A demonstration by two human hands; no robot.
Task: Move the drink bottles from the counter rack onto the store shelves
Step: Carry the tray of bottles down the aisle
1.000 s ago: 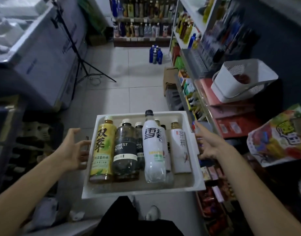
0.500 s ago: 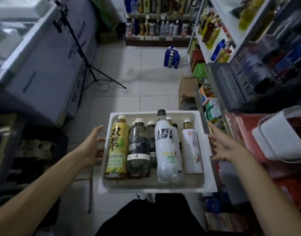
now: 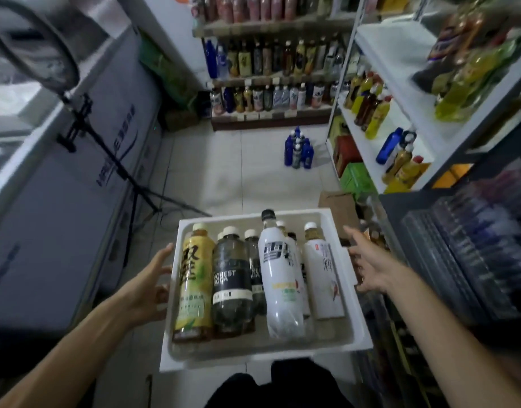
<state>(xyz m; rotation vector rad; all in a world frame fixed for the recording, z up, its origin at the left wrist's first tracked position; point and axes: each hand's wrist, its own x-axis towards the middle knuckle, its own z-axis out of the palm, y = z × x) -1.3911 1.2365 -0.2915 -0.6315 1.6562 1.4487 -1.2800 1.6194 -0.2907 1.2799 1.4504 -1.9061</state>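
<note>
A white tray (image 3: 253, 359) hangs in the air in front of me, carried between my two hands. Several drink bottles stand in it: a yellow tea bottle (image 3: 194, 284) at the left, a dark soda bottle (image 3: 231, 284), a tall white bottle (image 3: 280, 278) and a white tea bottle (image 3: 322, 275) at the right. My left hand (image 3: 146, 290) is against the tray's left rim, thumb up. My right hand (image 3: 374, 269) meets the right rim with its fingers spread and straight. White store shelves (image 3: 394, 113) with bottles rise at the right, and more stocked shelves (image 3: 268, 113) fill the far wall.
A chest freezer (image 3: 62, 201) lines the left side, with a black tripod (image 3: 112, 160) leaning in front of it. Several blue bottles (image 3: 297, 148) stand on the tiled floor ahead. A cardboard box (image 3: 338, 204) and a dark display rack (image 3: 465, 260) crowd the right.
The view has swung up and forward along the aisle, so the far shelves look closer and the white basket at the right is gone. The tray stays between both hands.
</note>
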